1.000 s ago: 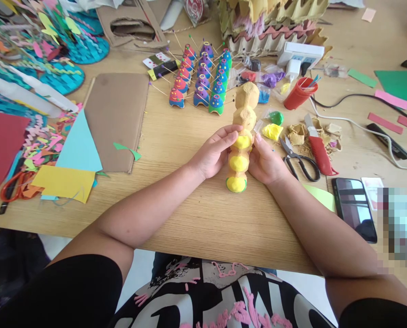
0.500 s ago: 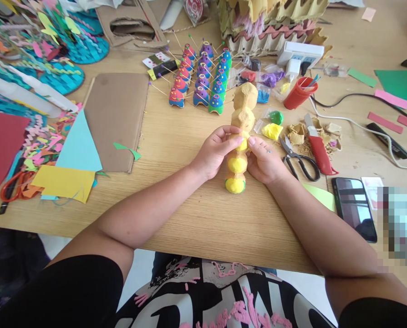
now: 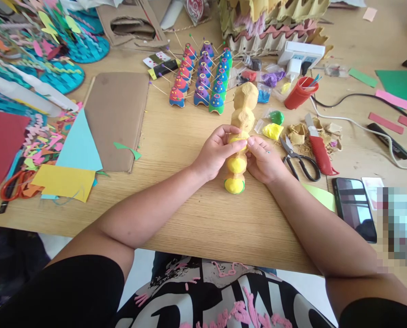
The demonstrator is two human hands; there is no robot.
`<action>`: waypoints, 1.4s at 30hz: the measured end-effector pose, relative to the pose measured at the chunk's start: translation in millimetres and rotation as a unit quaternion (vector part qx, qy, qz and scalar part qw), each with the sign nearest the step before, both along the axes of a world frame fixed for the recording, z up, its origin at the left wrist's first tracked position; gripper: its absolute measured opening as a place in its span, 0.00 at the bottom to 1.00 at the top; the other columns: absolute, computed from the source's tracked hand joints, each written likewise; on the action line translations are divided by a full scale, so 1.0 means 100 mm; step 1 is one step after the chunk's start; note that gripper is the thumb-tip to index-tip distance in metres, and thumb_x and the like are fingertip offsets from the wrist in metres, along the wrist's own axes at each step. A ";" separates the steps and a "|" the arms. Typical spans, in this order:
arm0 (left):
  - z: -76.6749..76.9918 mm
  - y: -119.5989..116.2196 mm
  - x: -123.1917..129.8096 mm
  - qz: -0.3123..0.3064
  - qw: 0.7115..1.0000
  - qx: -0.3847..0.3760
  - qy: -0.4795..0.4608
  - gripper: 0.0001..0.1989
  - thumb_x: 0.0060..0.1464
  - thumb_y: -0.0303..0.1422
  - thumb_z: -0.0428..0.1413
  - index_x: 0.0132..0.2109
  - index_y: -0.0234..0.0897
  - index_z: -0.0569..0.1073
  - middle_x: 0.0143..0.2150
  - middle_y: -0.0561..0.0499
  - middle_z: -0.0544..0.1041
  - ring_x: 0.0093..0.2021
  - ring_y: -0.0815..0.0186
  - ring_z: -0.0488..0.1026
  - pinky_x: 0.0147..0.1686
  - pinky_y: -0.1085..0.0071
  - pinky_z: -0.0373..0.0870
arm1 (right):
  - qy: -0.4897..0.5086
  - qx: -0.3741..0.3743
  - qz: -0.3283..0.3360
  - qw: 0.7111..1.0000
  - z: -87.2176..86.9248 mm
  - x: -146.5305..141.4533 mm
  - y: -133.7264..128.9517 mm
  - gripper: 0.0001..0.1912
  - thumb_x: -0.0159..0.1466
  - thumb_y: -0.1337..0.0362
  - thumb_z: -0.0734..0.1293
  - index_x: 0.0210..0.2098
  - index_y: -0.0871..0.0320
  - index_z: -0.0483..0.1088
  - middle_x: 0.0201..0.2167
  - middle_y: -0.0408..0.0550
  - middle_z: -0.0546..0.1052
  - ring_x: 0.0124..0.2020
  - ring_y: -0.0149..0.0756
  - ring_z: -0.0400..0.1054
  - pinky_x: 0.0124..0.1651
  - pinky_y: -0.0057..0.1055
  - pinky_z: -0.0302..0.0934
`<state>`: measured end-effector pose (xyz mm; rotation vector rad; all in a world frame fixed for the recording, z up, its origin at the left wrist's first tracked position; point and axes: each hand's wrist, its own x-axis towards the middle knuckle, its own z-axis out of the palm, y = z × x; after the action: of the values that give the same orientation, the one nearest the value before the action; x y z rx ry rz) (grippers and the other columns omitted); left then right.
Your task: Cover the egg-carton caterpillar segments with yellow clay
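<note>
A bumpy strip of tan egg carton (image 3: 243, 119) points away from me over the table, its nearer bumps covered in yellow clay (image 3: 236, 165). Green shows at the rim of the nearest bump. My left hand (image 3: 214, 152) grips the strip from the left, its thumb pressed on a yellow bump in the middle. From the right, my right hand (image 3: 265, 159) holds the same bump, thumb and fingers closed on it. Beyond the strip's far end, to the left, stand finished-looking red (image 3: 177, 96), purple (image 3: 201, 94) and green-blue (image 3: 216, 101) caterpillar figures.
Scissors (image 3: 301, 159), a red-handled knife (image 3: 319, 152), yellow clay (image 3: 272, 131) and a red cup (image 3: 301, 93) lie or stand to the right. A phone (image 3: 355, 209) is at the near right. Cardboard (image 3: 118, 120) and coloured paper (image 3: 67, 182) lie left.
My left thumb has slid slightly right across the yellow bump towards my right thumb. The strip's near end has shifted very slightly left.
</note>
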<state>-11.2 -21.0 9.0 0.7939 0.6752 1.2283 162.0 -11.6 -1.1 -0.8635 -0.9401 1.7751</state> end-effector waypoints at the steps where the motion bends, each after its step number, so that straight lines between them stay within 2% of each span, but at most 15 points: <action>1: 0.00 0.00 0.00 0.003 1.000 0.000 0.000 0.34 0.46 0.44 0.88 0.48 0.43 0.75 0.38 0.61 0.84 0.38 0.70 0.82 0.43 0.70 0.79 | -0.002 0.000 0.003 1.000 0.00 0.00 0.00 0.36 0.53 0.35 0.93 0.31 0.51 0.74 0.26 0.36 0.71 0.28 0.29 0.64 0.31 0.30 0.65; 6: 0.04 -0.02 0.00 0.013 1.000 -0.022 -0.003 0.30 0.47 0.40 0.87 0.47 0.43 0.76 0.39 0.59 0.85 0.39 0.68 0.82 0.46 0.68 0.79 | -0.003 -0.001 0.000 1.000 0.00 0.01 -0.01 0.35 0.52 0.35 0.93 0.30 0.51 0.74 0.25 0.36 0.70 0.27 0.30 0.62 0.30 0.31 0.63; 9: 0.08 -0.05 0.00 0.021 0.999 -0.034 -0.009 0.27 0.50 0.38 0.85 0.46 0.43 0.77 0.39 0.58 0.85 0.39 0.67 0.82 0.45 0.66 0.78 | -0.009 -0.001 0.002 1.000 -0.01 0.02 0.00 0.33 0.56 0.35 0.92 0.31 0.50 0.75 0.26 0.36 0.71 0.27 0.31 0.64 0.32 0.33 0.65; 16: 0.09 -0.02 -0.01 0.005 0.999 -0.043 -0.005 0.31 0.45 0.40 0.88 0.46 0.43 0.78 0.38 0.59 0.85 0.38 0.68 0.82 0.44 0.68 0.78 | -0.012 -0.004 0.001 1.000 -0.04 0.03 0.00 0.32 0.58 0.35 0.91 0.33 0.49 0.75 0.27 0.37 0.72 0.30 0.35 0.68 0.35 0.35 0.69; 21: 0.05 0.02 -0.04 -0.019 0.998 -0.057 -0.025 0.21 0.58 0.42 0.82 0.49 0.43 0.82 0.41 0.56 0.88 0.41 0.65 0.84 0.45 0.65 0.78 | -0.004 -0.019 -0.016 1.000 -0.01 0.01 -0.01 0.32 0.56 0.35 0.91 0.36 0.49 0.78 0.29 0.38 0.76 0.32 0.37 0.72 0.39 0.37 0.74; 26: 0.04 0.03 -0.04 -0.010 0.998 -0.065 -0.020 0.17 0.59 0.38 0.80 0.48 0.43 0.82 0.41 0.55 0.88 0.41 0.63 0.85 0.47 0.63 0.80 | -0.003 -0.006 -0.018 1.000 0.02 0.01 -0.02 0.31 0.60 0.35 0.89 0.36 0.49 0.76 0.29 0.39 0.76 0.34 0.38 0.76 0.38 0.37 0.75; 29: 0.05 0.03 -0.04 -0.011 0.998 -0.061 -0.017 0.18 0.60 0.37 0.80 0.48 0.43 0.81 0.41 0.56 0.88 0.42 0.63 0.86 0.51 0.62 0.81 | -0.013 -0.004 -0.024 1.000 0.04 -0.01 -0.03 0.32 0.60 0.35 0.90 0.34 0.49 0.73 0.28 0.39 0.75 0.33 0.37 0.74 0.37 0.37 0.74; 35: 0.09 0.01 -0.02 0.000 0.998 -0.060 -0.011 0.16 0.58 0.33 0.80 0.45 0.43 0.81 0.38 0.57 0.87 0.40 0.66 0.84 0.47 0.67 0.79 | -0.021 -0.011 -0.027 0.999 0.08 -0.04 -0.06 0.36 0.55 0.36 0.92 0.32 0.49 0.70 0.27 0.37 0.73 0.27 0.32 0.67 0.30 0.33 0.68; 42: 0.08 0.01 -0.01 0.005 0.998 -0.061 -0.016 0.17 0.57 0.33 0.81 0.45 0.41 0.80 0.37 0.57 0.86 0.39 0.68 0.83 0.47 0.69 0.78 | -0.038 -0.025 -0.032 0.998 0.08 -0.05 -0.04 0.36 0.55 0.36 0.92 0.31 0.49 0.69 0.26 0.38 0.75 0.27 0.33 0.68 0.30 0.34 0.69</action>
<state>-12.3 -19.7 16.8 0.6685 0.7221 1.1954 156.8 -15.5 7.4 -0.9886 -0.9096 1.7282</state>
